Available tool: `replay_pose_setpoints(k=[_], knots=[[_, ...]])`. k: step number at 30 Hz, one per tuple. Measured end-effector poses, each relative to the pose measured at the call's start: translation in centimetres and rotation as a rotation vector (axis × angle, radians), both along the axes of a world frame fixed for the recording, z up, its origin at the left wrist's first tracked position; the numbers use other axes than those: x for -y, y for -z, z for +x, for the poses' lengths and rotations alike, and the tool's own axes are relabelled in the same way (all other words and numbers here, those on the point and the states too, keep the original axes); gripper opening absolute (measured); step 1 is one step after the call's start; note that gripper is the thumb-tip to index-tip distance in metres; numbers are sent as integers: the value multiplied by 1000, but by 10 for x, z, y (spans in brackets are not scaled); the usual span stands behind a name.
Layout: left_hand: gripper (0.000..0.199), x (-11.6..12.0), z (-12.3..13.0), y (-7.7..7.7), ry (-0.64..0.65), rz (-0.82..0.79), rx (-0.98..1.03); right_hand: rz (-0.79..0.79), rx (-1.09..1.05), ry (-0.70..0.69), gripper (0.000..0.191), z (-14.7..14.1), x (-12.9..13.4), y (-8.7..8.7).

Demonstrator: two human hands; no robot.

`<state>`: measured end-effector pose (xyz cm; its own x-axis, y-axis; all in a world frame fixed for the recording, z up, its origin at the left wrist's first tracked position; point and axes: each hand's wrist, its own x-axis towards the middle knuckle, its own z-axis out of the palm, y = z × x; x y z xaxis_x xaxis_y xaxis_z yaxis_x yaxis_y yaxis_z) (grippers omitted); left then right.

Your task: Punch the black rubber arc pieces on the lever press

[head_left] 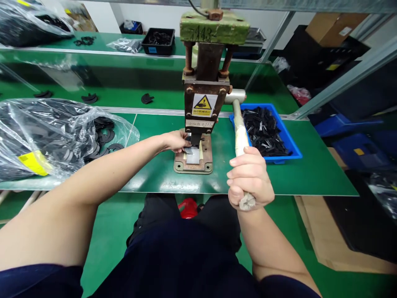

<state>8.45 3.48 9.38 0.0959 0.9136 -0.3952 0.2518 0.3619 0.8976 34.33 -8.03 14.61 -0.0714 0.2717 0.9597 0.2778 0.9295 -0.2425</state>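
My left hand (177, 142) pinches a dark curved plastic piece (187, 150) at the base of a green and rusty press (203, 99). The piece lies under the press's ram, partly covered by my fingers, over a pale metal block (193, 157). My right hand (250, 178) is wrapped round the lever handle (241, 134) of the press, which is bound in whitish tape and slants down towards me. The lever's upper end meets a metal cylinder on the press's right side.
A clear plastic bag (46, 136) of black curved pieces lies at left. Right of the press is a blue tray (293, 145) of small black parts. Behind, a green conveyor belt (118, 89) carries a few curved pieces. A black bin (159, 46) stands farther back.
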Motion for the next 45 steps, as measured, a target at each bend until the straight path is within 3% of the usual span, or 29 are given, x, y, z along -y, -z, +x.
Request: replay_pose_setpoints(k=[5, 12, 17, 21, 24, 28, 30, 33, 37, 45], knots=[[29, -1, 2, -11, 106, -100, -59, 10, 32, -9, 21, 2, 0, -2], [33, 20, -12, -7, 62, -154, 8, 25, 71, -14, 20, 5, -2, -3], [38, 40, -14, -9, -18, -111, 170, 19, 54, 4, 21, 3, -2, -3], [41, 66, -11, -7, 68, 23, 324, 20, 50, -20, 17, 5, -2, -5], [36, 80, -43, 5, 66, 185, 103, 53, 36, -10, 19, 8, -8, -3], [25, 97, -144, 16, -92, 399, -585, 85, -1, 1, 27, 9, -19, 5], [36, 103, -197, 14, -106, 372, -893, 86, -43, 8, 32, 7, -22, 8], [51, 105, -250, 9, 72, 272, -1113, 97, -76, 23, 36, 4, -23, 8], [43, 96, -266, 11, 228, 275, -1179, 102, -51, 27, 33, 2, -19, 4], [32, 82, -243, 28, 283, 369, -1262, 91, -21, 21, 25, 0, -13, 0]])
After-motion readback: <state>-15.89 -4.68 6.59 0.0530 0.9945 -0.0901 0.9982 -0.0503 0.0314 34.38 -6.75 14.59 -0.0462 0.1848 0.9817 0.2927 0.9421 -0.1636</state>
